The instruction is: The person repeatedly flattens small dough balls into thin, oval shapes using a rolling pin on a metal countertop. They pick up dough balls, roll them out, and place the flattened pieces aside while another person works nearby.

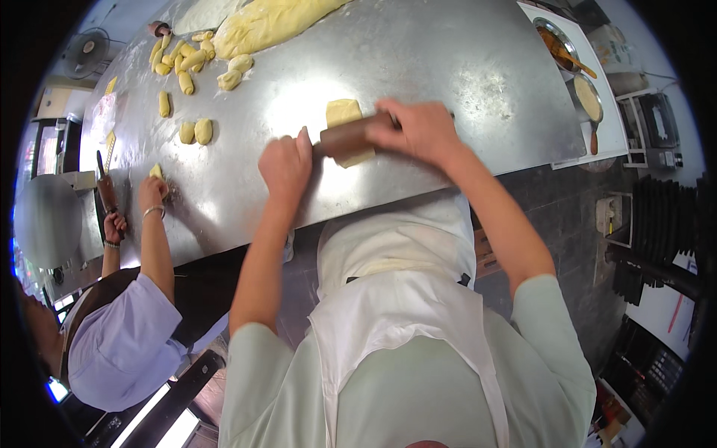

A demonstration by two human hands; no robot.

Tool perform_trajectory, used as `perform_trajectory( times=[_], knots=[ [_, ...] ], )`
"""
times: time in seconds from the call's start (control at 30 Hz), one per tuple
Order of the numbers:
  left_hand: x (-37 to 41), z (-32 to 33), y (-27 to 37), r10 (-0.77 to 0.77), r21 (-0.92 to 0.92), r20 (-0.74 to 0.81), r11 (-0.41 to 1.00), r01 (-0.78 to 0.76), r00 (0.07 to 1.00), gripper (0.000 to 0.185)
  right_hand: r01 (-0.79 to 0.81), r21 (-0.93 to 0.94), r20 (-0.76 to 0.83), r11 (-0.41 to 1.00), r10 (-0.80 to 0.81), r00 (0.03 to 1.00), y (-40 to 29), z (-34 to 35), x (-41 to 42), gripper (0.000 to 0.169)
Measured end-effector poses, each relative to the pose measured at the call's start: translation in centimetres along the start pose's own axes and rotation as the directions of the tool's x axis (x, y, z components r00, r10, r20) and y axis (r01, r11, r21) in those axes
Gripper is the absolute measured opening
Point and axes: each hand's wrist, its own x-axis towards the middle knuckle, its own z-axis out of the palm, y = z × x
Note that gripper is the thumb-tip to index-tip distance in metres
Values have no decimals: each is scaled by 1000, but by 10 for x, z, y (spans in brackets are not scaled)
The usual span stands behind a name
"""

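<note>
A brown wooden rolling pin (352, 136) lies across a flattened piece of yellow dough (343, 112), whose far and near ends show on either side of the roller. My left hand (284, 167) is closed around the pin's left handle. At the other end, my right hand (421, 131) grips the right handle, its fingers reaching over the end of the roller. Both the roller and the right hand are slightly blurred. The dough rests on a stainless-steel worktable (403, 61), near the edge on my side.
Several small dough rolls (186, 59) and a large dough slab (274, 25) lie at the far left. A co-worker's hand (152, 193) touches dough to my left; their other hand holds another rolling pin (106, 193). Right, a white surface (608, 101) bears a filling bowl (554, 47).
</note>
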Motion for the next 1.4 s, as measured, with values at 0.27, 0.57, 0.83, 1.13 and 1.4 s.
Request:
perform_trajectory(
  times=[0.27,0.57,0.83,1.13,1.4],
  knots=[
    [43,-32,16,-270,-554,276,740,382,923,43,-468,353,116,810,458,881,6,-27,-5,80],
    [71,13,62,-102,-447,480,826,343,871,44,-517,-27,-480,856,442,758,67,-23,-67,62],
    [83,-68,89,10,-828,296,501,251,955,15,-499,-37,-437,866,435,787,55,-29,-73,68],
    [-28,-46,70,412,-569,147,779,-263,899,28,-402,-8,-473,916,351,808,59,-22,-81,72],
    [41,7,96,-266,-133,134,950,283,955,59,-472,-7,-408,882,428,807,54,-28,-77,72]
  ],
)
